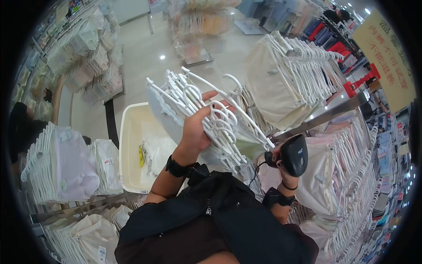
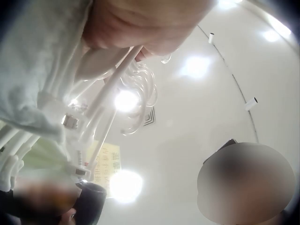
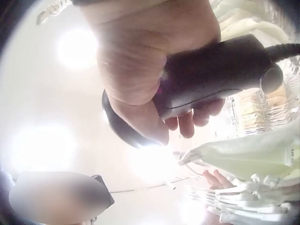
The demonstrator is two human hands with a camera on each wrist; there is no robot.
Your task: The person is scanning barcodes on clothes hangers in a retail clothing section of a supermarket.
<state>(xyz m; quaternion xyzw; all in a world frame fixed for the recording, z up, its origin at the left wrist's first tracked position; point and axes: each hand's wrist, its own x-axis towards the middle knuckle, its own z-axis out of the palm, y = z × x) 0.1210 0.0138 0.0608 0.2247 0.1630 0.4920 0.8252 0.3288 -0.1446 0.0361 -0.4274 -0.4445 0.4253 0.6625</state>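
My left hand (image 1: 195,134) grips a bunch of white plastic hangers (image 1: 224,127) by their hooks, fingers curled round several of them. Pale garments hang from these hangers, a light blue one (image 1: 161,112) at the left and a pale green one (image 1: 253,151) nearer the right hand. In my right hand (image 3: 140,56) is a black barcode scanner (image 1: 294,156), its handle wrapped by fingers and thumb. A cord (image 3: 283,51) runs out of the handle's end in the right wrist view. The scanner is just right of the hanger bunch's near end.
A cream plastic bin (image 1: 132,112) with clear wrapping and a yellow item inside stands left of the hangers. Racks of hung garments (image 1: 285,79) crowd the right, with more garments (image 1: 72,160) at left. A yellow sign (image 1: 387,57) stands upper right; tiled floor (image 1: 149,57) shows ahead.
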